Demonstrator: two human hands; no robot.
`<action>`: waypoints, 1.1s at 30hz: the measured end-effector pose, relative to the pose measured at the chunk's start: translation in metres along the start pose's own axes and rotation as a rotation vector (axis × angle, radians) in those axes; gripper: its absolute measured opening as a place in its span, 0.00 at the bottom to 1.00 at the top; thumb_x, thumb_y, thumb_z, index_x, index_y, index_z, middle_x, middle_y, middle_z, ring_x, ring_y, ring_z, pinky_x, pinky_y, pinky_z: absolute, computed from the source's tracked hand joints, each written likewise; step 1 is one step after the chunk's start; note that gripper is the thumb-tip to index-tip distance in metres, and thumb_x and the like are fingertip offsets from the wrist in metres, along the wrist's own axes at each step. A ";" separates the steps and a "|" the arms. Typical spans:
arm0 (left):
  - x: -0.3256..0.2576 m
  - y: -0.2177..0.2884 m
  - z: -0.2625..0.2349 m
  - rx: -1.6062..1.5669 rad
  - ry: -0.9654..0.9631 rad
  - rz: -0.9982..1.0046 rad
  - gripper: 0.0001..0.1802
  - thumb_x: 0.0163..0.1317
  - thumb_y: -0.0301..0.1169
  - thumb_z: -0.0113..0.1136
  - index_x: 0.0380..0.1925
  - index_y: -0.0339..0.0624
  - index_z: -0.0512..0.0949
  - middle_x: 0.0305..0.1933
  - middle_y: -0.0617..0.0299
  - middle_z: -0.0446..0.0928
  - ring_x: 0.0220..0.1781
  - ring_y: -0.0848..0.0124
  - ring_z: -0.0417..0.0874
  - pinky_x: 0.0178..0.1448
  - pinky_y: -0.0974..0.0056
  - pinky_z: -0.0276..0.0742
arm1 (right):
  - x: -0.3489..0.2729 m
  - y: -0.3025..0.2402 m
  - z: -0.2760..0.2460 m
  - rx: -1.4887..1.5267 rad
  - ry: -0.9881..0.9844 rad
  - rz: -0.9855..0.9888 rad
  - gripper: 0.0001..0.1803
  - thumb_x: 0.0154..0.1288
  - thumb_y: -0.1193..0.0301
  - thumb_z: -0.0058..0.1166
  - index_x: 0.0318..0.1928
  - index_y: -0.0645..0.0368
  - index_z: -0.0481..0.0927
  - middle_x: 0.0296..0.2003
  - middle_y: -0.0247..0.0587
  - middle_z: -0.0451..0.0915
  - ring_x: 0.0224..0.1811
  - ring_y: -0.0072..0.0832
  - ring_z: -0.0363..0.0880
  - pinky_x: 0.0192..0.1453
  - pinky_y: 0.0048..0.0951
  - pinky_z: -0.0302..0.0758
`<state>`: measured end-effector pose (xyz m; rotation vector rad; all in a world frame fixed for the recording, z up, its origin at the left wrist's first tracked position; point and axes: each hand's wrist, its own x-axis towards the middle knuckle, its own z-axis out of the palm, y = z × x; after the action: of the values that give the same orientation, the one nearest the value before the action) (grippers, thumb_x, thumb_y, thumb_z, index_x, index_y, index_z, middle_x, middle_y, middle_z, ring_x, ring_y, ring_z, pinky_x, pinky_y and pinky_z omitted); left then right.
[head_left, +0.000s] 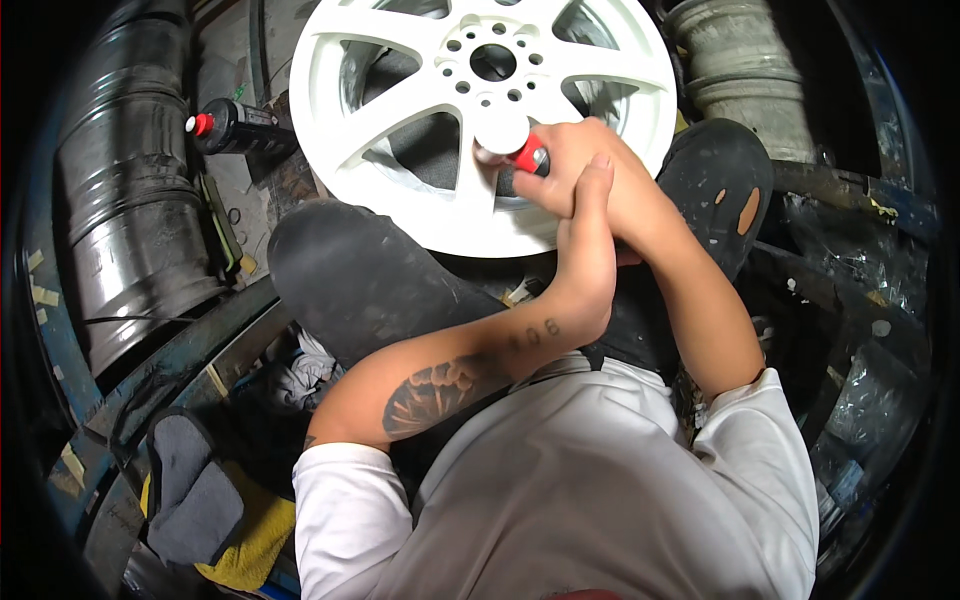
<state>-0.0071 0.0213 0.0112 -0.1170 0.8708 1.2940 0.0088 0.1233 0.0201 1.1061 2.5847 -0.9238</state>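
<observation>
A white multi-spoke wheel rim point(345, 160) lies in front of me, its hub with a round centre hole and several bolt holes facing up. My right hand point(585, 165) is closed round a small handheld tool point(529, 152) with a red collar, a dark body and a round white head. That white head is over a lower spoke near the hub; whether it touches the spoke I cannot tell. Wrapped round my right wrist is my left hand point(588, 240), its thumb on top and its other fingers mostly hidden.
A black bottle point(245, 128) with a red cap lies left of the rim. Stacked metal rims point(140, 215) stand at the far left, more rims point(745, 80) at the upper right. Grey and yellow cloths point(250, 535) hang at lower left by a blue metal frame point(185, 365).
</observation>
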 end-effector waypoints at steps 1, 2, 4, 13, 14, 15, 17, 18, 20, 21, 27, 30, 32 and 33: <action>-0.002 -0.008 -0.003 -0.034 0.029 -0.001 0.51 0.72 0.69 0.45 0.77 0.35 0.59 0.74 0.48 0.69 0.77 0.58 0.71 0.77 0.48 0.66 | -0.006 -0.002 0.001 -0.003 -0.013 -0.005 0.23 0.60 0.54 0.63 0.37 0.67 0.87 0.29 0.62 0.85 0.37 0.57 0.87 0.47 0.48 0.84; -0.008 -0.015 -0.006 -0.065 0.060 0.000 0.51 0.73 0.68 0.45 0.78 0.35 0.57 0.75 0.48 0.67 0.78 0.58 0.70 0.78 0.48 0.65 | -0.010 -0.003 0.006 -0.028 -0.052 -0.045 0.22 0.60 0.54 0.63 0.36 0.64 0.87 0.30 0.60 0.86 0.38 0.56 0.87 0.47 0.48 0.84; -0.019 -0.024 -0.011 -0.119 0.039 0.027 0.51 0.75 0.65 0.43 0.80 0.34 0.51 0.78 0.47 0.62 0.81 0.58 0.65 0.82 0.48 0.61 | -0.020 -0.010 0.008 0.008 -0.116 -0.048 0.18 0.59 0.57 0.65 0.35 0.62 0.85 0.28 0.58 0.85 0.35 0.57 0.86 0.44 0.48 0.82; -0.006 -0.017 -0.003 -0.109 -0.040 0.049 0.50 0.74 0.63 0.49 0.79 0.34 0.53 0.76 0.49 0.66 0.78 0.58 0.70 0.78 0.49 0.66 | -0.014 0.005 0.004 -0.020 -0.001 0.056 0.18 0.57 0.60 0.66 0.36 0.64 0.83 0.27 0.60 0.83 0.34 0.60 0.84 0.42 0.49 0.81; -0.006 -0.014 -0.001 -0.101 -0.039 0.038 0.50 0.74 0.63 0.49 0.79 0.34 0.53 0.76 0.48 0.66 0.79 0.58 0.69 0.78 0.48 0.66 | -0.013 0.005 0.004 -0.026 -0.016 0.046 0.19 0.58 0.58 0.66 0.36 0.64 0.84 0.27 0.60 0.84 0.34 0.59 0.85 0.43 0.49 0.82; -0.005 -0.013 0.000 -0.092 -0.040 0.027 0.50 0.74 0.63 0.49 0.79 0.34 0.53 0.76 0.48 0.66 0.79 0.57 0.69 0.78 0.48 0.66 | -0.014 0.006 0.003 -0.031 -0.030 0.038 0.20 0.59 0.57 0.67 0.36 0.64 0.85 0.28 0.60 0.85 0.35 0.58 0.86 0.44 0.49 0.83; -0.008 -0.023 -0.004 -0.102 0.032 0.019 0.50 0.74 0.63 0.49 0.80 0.34 0.53 0.76 0.47 0.66 0.79 0.57 0.68 0.79 0.49 0.65 | -0.017 0.002 0.003 -0.023 -0.067 0.013 0.19 0.59 0.57 0.67 0.36 0.64 0.85 0.27 0.59 0.85 0.35 0.58 0.86 0.43 0.49 0.83; -0.010 -0.028 -0.006 -0.107 0.069 0.015 0.51 0.74 0.63 0.49 0.80 0.34 0.52 0.77 0.47 0.65 0.80 0.57 0.68 0.80 0.49 0.64 | -0.021 -0.004 0.004 -0.010 -0.091 -0.006 0.18 0.58 0.59 0.67 0.35 0.63 0.84 0.26 0.59 0.84 0.34 0.59 0.85 0.43 0.49 0.82; -0.020 -0.029 -0.007 -0.118 0.096 0.022 0.51 0.74 0.63 0.49 0.80 0.34 0.51 0.77 0.47 0.64 0.81 0.57 0.66 0.81 0.50 0.63 | -0.024 -0.009 0.007 -0.016 -0.147 -0.050 0.17 0.57 0.60 0.67 0.34 0.62 0.82 0.25 0.58 0.83 0.33 0.60 0.84 0.42 0.49 0.81; -0.023 -0.027 -0.007 -0.124 0.111 0.024 0.51 0.74 0.63 0.49 0.81 0.35 0.50 0.78 0.47 0.64 0.81 0.57 0.66 0.82 0.50 0.62 | -0.024 -0.008 0.008 -0.020 -0.115 -0.055 0.17 0.56 0.60 0.67 0.34 0.62 0.82 0.25 0.58 0.83 0.34 0.60 0.84 0.42 0.49 0.81; 0.007 -0.004 0.001 -0.089 0.015 0.070 0.50 0.71 0.66 0.52 0.76 0.37 0.60 0.72 0.50 0.71 0.74 0.60 0.73 0.75 0.51 0.67 | 0.004 0.005 0.003 -0.005 0.100 -0.079 0.23 0.64 0.53 0.65 0.38 0.65 0.86 0.29 0.61 0.85 0.36 0.58 0.86 0.46 0.49 0.83; 0.014 0.011 0.006 -0.026 0.031 0.007 0.46 0.69 0.68 0.53 0.70 0.37 0.69 0.65 0.51 0.78 0.68 0.60 0.78 0.70 0.51 0.70 | 0.011 0.010 -0.005 0.000 0.038 0.031 0.24 0.62 0.54 0.65 0.39 0.67 0.86 0.30 0.62 0.85 0.36 0.58 0.86 0.47 0.48 0.83; 0.009 0.006 0.005 -0.041 0.045 -0.010 0.47 0.71 0.67 0.52 0.71 0.36 0.67 0.67 0.50 0.76 0.69 0.60 0.78 0.71 0.51 0.70 | 0.009 0.011 -0.003 -0.009 0.028 0.013 0.23 0.61 0.54 0.65 0.39 0.66 0.86 0.30 0.61 0.86 0.37 0.58 0.87 0.47 0.48 0.83; 0.005 0.002 0.004 -0.047 0.055 -0.018 0.47 0.71 0.66 0.52 0.72 0.35 0.66 0.67 0.50 0.76 0.70 0.60 0.77 0.72 0.50 0.70 | 0.005 0.009 0.001 -0.014 0.026 -0.018 0.23 0.61 0.54 0.65 0.39 0.66 0.87 0.30 0.60 0.86 0.37 0.58 0.87 0.47 0.48 0.83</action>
<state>-0.0072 0.0282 0.0112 -0.1982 0.8840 1.2996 0.0119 0.1307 0.0131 1.0996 2.6220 -0.8998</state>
